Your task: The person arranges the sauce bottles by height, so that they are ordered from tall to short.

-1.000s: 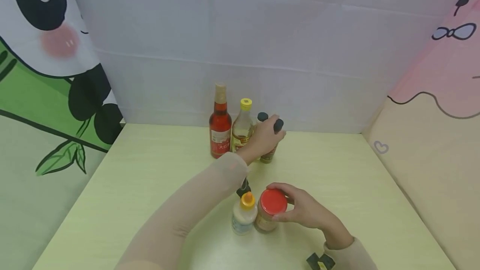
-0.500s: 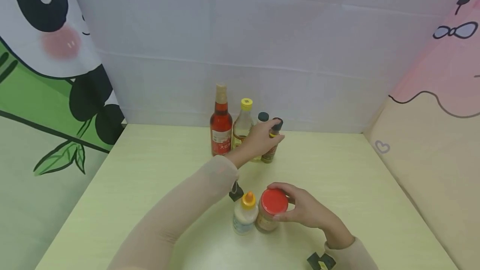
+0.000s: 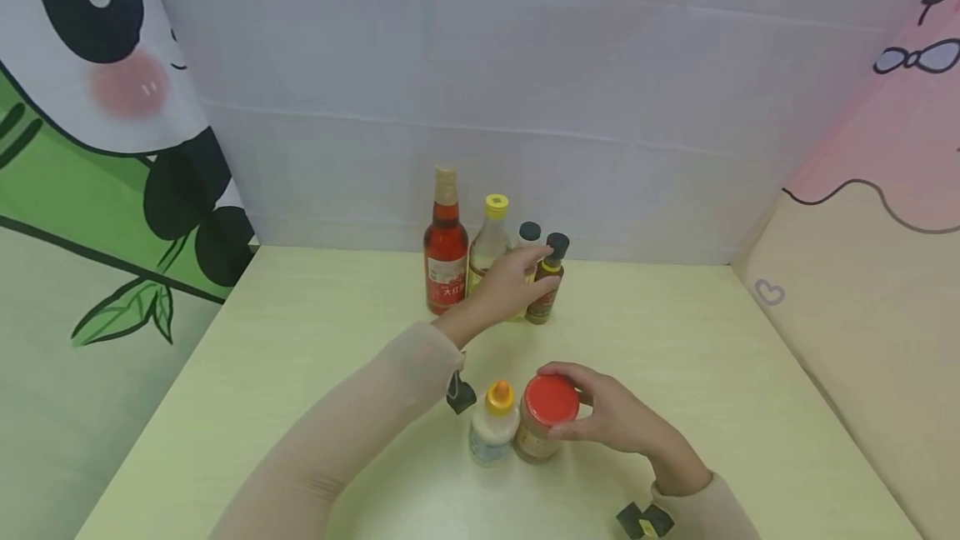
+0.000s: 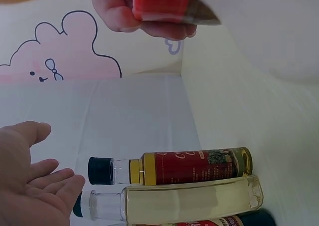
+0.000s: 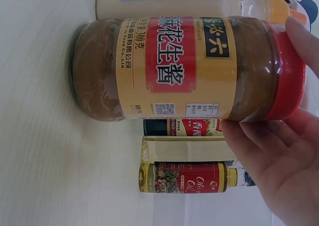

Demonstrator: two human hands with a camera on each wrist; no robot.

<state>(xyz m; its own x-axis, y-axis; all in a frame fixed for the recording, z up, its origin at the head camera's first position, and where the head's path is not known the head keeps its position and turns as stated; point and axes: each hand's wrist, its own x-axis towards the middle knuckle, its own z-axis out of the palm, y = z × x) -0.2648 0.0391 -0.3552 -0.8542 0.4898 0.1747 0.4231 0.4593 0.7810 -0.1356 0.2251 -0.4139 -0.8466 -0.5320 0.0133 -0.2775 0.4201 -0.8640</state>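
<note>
My right hand [image 3: 618,419] grips a peanut butter jar [image 5: 174,69] by its red lid [image 3: 551,400]; the jar stands upright on the table. Beside it, a white squeeze bottle [image 3: 493,432] has an orange nozzle cap. My left hand [image 3: 506,286] reaches to the back row, fingers extended and holding nothing. In the left wrist view, its fingers [image 4: 55,181] are apart from the small olive oil bottle [image 4: 194,165]. Next to that stands a dark-capped bottle of pale liquid [image 4: 189,201], partly hidden by my left hand in the head view.
At the back left stand a tall red bottle [image 3: 447,261] and a yellow-capped bottle [image 3: 492,240], the latter partly covered by my left hand. A grey sheet [image 3: 562,90] hangs behind the table [image 3: 660,340]. Cartoon-printed panels flank both sides.
My left hand has let go of the olive oil bottle's neck and drawn back slightly leftward and down. The oil bottle stands in the row. My right hand keeps its grip on the jar.
</note>
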